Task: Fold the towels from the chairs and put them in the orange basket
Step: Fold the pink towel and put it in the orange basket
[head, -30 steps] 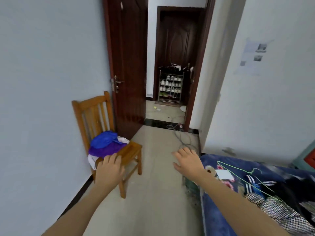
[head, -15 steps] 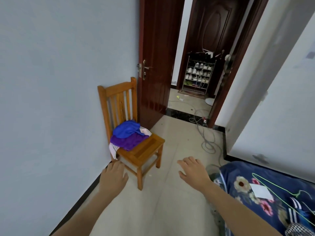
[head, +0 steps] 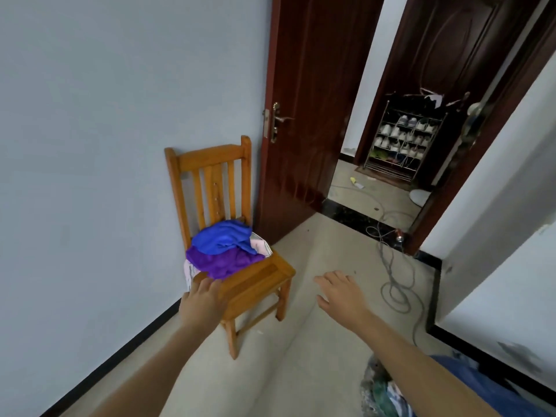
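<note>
A wooden chair stands against the left wall. On its seat lies a crumpled pile: a blue towel on top, a purple towel under it, and a white patterned cloth at the bottom. My left hand reaches to the seat's front left edge, fingers extended just below the purple towel, holding nothing. My right hand hovers open over the floor to the right of the chair. No orange basket is in view.
A dark red door stands open right of the chair. Grey cables coil on the floor near the doorway. A shoe rack stands beyond. A blue bed cover and a bundle of cloth lie at bottom right.
The chair has come closer and larger in view. My left hand moved up to the seat's front edge by the towels. The right hand stays open over the floor.
</note>
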Available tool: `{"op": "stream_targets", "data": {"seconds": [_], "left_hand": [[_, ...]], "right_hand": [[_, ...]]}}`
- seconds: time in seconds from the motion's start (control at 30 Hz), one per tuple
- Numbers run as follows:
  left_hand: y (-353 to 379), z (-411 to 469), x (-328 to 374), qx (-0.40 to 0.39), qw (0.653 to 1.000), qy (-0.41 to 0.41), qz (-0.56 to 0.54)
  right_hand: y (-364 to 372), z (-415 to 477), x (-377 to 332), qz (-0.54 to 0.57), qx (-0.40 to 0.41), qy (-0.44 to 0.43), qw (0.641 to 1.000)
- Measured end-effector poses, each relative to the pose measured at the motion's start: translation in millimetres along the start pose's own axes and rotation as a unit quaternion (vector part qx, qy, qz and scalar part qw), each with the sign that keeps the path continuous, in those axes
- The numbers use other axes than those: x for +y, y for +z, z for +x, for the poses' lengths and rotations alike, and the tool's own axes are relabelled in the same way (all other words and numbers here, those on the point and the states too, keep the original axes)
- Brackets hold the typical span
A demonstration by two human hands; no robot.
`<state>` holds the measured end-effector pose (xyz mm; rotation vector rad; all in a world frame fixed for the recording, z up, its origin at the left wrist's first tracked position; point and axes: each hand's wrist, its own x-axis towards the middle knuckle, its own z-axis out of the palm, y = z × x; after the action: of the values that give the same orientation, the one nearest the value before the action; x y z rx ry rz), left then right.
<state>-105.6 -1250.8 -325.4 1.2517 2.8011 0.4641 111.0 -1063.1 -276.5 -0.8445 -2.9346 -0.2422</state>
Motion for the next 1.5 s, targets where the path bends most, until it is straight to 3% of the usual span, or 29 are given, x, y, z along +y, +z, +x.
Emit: {"op": "stream_targets", "data": {"seconds": [0.3, 0.6, 0.83, 1.07, 1.27, 1.5], "left_hand": [[47.1, 62.4, -10.1, -0.053, 0.989, -0.136, -0.016], [97.1, 179.0, -25.8, -0.080, 0.957, -0.263, -0.090], [121.6, 227.8, -20.0, -0.097, 0.928, -0.344, -0.106], [148.5, 245.2, -6.6, -0.081, 0.869, -0.477, -0.107], [180.9, 263.7, 51.3, -0.037, 0.764, -0.614, -0.196], [204.8, 272.8, 90.4, -0.031, 0.720, -0.659, -0.217]], "right_hand": [[57.1, 118.2, 25.3, 0.097, -0.072, -0.105, 0.987], [110.3, 267.4, 41.1, 0.090, -0.146, -0.180, 0.969], [140.4, 352.0, 44.3, 0.086, -0.160, -0.253, 0.950], [175.6, 432.6, 45.4, 0.106, -0.200, -0.370, 0.901], [213.8, 489.0, 59.1, 0.084, -0.228, -0.485, 0.840], [247.8, 499.8, 55.5, 0.073, -0.293, -0.517, 0.801]]}}
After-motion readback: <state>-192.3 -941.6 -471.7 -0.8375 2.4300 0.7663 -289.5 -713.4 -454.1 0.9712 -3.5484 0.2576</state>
